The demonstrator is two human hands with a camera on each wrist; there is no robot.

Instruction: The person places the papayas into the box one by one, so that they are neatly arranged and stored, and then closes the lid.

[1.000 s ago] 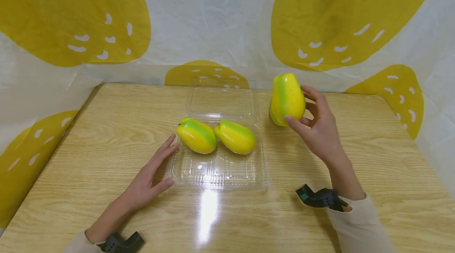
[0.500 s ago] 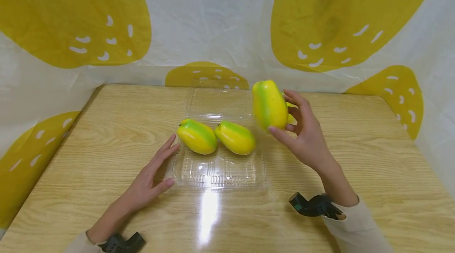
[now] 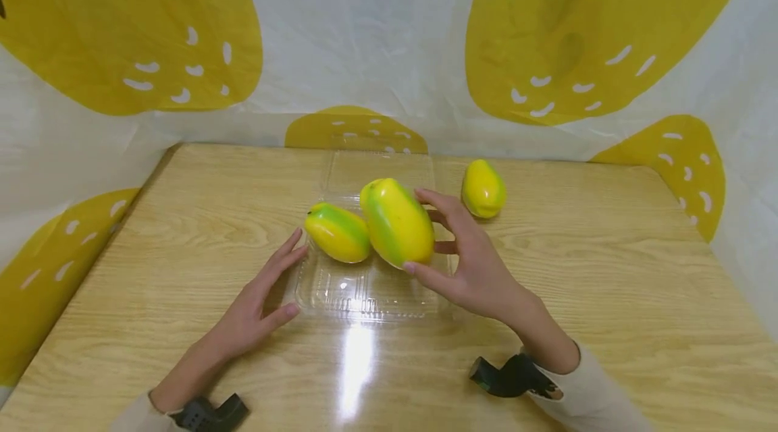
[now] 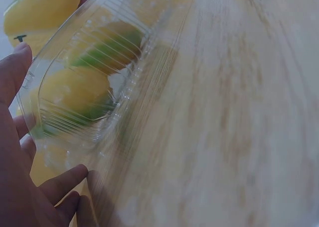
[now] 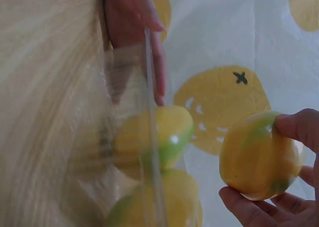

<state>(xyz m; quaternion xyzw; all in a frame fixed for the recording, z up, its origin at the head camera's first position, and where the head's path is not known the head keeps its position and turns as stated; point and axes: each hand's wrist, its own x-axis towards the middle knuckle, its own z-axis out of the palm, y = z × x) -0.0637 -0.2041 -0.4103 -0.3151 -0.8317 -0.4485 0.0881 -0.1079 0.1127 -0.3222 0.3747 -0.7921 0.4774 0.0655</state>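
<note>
Table (image 3: 608,270): far mango (image 3: 483,187), head-only, seemingly.

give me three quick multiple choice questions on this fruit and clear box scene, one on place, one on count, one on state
1. Where is the fruit gripped by the right hand?
A. above the clear box
B. on the table's left edge
C. on the floor

2. How many fruits show in the head view?
A. two
B. four
C. six

3. How is the left hand?
A. clenched round a fruit
B. fingers straight, against the box's side
C. out of view

Answers: 1 A, it hangs over the tray; 2 B, two in the box (one half hidden), one held, one on the table; 3 B, straight fingers meet the rim.
</note>
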